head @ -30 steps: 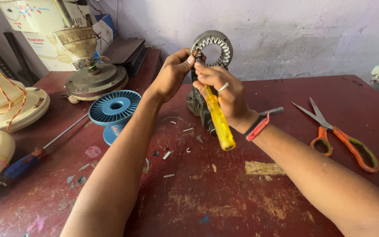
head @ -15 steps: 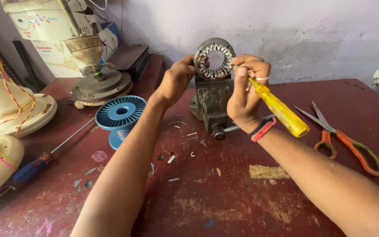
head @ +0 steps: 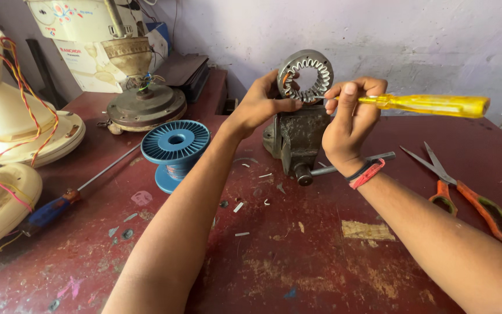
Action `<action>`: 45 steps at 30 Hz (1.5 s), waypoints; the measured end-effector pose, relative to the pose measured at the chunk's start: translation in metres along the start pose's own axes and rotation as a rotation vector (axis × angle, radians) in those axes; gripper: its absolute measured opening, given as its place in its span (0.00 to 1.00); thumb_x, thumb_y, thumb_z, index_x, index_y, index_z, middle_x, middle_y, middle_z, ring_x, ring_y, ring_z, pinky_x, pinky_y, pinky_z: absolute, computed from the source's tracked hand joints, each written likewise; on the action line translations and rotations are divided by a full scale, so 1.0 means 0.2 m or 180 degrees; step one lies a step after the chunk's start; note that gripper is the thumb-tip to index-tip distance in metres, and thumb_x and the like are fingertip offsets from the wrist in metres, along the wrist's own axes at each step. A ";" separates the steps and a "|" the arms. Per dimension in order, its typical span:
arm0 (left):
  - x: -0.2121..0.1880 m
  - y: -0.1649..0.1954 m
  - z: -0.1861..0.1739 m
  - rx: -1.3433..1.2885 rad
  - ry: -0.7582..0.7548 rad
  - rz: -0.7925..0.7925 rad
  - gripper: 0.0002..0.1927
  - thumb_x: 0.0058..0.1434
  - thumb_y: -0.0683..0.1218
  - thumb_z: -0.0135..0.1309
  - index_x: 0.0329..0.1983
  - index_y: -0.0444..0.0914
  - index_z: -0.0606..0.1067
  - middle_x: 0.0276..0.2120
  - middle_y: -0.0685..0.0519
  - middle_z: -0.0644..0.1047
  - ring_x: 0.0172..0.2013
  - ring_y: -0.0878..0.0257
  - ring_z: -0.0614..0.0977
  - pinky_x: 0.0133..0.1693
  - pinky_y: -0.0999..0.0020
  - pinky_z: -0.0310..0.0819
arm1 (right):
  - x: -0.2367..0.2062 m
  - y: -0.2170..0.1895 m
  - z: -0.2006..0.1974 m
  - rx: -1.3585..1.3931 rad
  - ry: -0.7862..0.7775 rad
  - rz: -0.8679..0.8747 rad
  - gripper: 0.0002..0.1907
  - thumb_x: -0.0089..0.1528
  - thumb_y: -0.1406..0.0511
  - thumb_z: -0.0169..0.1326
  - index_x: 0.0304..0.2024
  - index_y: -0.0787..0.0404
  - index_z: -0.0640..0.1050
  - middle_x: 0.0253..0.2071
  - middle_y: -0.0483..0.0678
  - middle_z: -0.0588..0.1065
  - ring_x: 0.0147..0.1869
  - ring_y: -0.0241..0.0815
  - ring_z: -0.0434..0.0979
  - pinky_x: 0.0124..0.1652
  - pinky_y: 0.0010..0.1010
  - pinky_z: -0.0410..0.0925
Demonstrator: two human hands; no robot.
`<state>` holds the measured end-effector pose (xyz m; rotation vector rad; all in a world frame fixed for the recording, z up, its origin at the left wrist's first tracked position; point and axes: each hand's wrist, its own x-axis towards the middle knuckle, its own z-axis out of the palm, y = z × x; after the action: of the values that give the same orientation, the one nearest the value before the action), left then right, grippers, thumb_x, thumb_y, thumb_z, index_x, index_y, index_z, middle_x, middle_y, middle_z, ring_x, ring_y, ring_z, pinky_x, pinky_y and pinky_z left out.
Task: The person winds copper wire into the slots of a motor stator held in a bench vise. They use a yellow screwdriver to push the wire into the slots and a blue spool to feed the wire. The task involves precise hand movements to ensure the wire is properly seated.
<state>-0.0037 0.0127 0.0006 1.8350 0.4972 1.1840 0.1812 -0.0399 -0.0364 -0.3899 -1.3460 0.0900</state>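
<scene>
Here, upper centre of the frame: slotted metal stator ring (head: 305, 77) clamped upright in a dark bench vise (head: 297, 139) on the red surface (head: 297, 261). Looks heavy, rigid, sharp-toothed; best gripped by its outer rim. Left hand (head: 260, 104) closed on that rim. Right hand (head: 352, 119) gripping a yellow-handled screwdriver (head: 431, 105), now level, tip at the slots, no longer angled downward.

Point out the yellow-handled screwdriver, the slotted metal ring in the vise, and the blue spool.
yellow-handled screwdriver (head: 431, 105): head view, middle of its yellow handle.
slotted metal ring (head: 322, 65): head view, right side of its rim.
blue spool (head: 175, 141): head view, top flange beside the centre hole.
</scene>
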 end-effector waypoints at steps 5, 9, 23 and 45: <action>0.00 -0.02 0.06 -0.0193 0.0215 -0.0054 0.33 0.51 0.42 0.69 0.60 0.33 0.71 0.48 0.48 0.81 0.50 0.60 0.82 0.56 0.62 0.77 | -0.01 0.02 0.00 -0.0029 -0.0187 -0.0246 0.15 0.80 0.57 0.45 0.49 0.61 0.62 0.36 0.48 0.74 0.35 0.30 0.68 0.38 0.20 0.65; 0.00 -0.04 0.07 -0.0174 0.0197 0.0009 0.31 0.50 0.45 0.70 0.57 0.33 0.73 0.46 0.50 0.82 0.48 0.62 0.83 0.54 0.65 0.78 | -0.02 0.03 0.00 -0.0053 -0.0178 -0.0240 0.15 0.80 0.56 0.45 0.49 0.61 0.63 0.36 0.47 0.74 0.34 0.30 0.68 0.38 0.20 0.65; 0.01 -0.03 0.08 0.0015 0.0225 -0.0219 0.18 0.52 0.46 0.68 0.43 0.32 0.82 0.37 0.51 0.84 0.37 0.66 0.84 0.43 0.69 0.79 | 0.00 0.03 0.00 0.0124 -0.0127 -0.0197 0.13 0.80 0.59 0.45 0.48 0.61 0.61 0.33 0.48 0.72 0.33 0.31 0.67 0.37 0.21 0.64; 0.02 -0.04 0.08 0.0076 0.0265 -0.0243 0.16 0.52 0.45 0.68 0.42 0.32 0.81 0.35 0.52 0.84 0.36 0.67 0.83 0.42 0.70 0.78 | -0.01 0.03 0.00 0.0055 -0.0191 -0.0280 0.14 0.79 0.59 0.46 0.46 0.62 0.62 0.35 0.49 0.73 0.34 0.32 0.68 0.39 0.22 0.66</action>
<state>0.0142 0.0123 -0.0057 1.7763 0.6254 1.2110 0.1817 -0.0356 -0.0393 -0.3149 -1.4188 0.0404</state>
